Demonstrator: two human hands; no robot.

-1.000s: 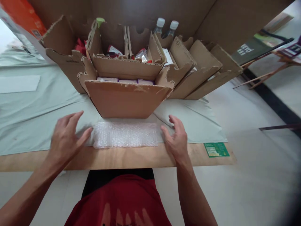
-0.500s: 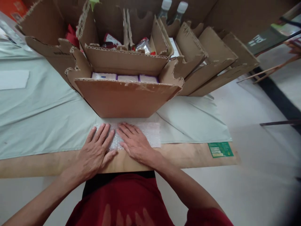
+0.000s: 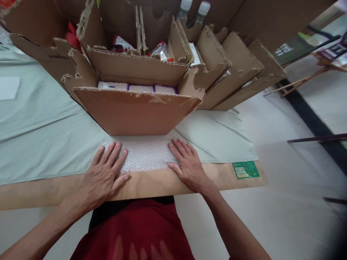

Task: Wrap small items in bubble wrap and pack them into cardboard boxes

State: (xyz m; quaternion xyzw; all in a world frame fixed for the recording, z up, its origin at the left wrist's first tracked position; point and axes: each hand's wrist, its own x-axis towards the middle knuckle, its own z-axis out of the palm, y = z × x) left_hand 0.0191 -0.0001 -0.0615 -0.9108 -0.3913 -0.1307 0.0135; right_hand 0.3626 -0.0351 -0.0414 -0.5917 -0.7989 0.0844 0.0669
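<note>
A flat strip of clear bubble wrap lies along the front of the table, just before a cardboard box. My left hand rests palm down on its left end, fingers stretched out and the thumb over the bare wooden edge. On the right end lies my right hand, also flat with its fingers out. Neither hand grips anything. Between the two hands the bubbles show plainly.
Right behind the wrap stands the divided cardboard box, holding white-and-purple packs, shiny packets and bottles. A green cloth covers the table. A green label sits on the wooden edge; a white sheet lies left.
My right hand has slid to the right, from near the left hand to the wrap's right end. My left hand stays on the left end. The view has shifted slightly.
</note>
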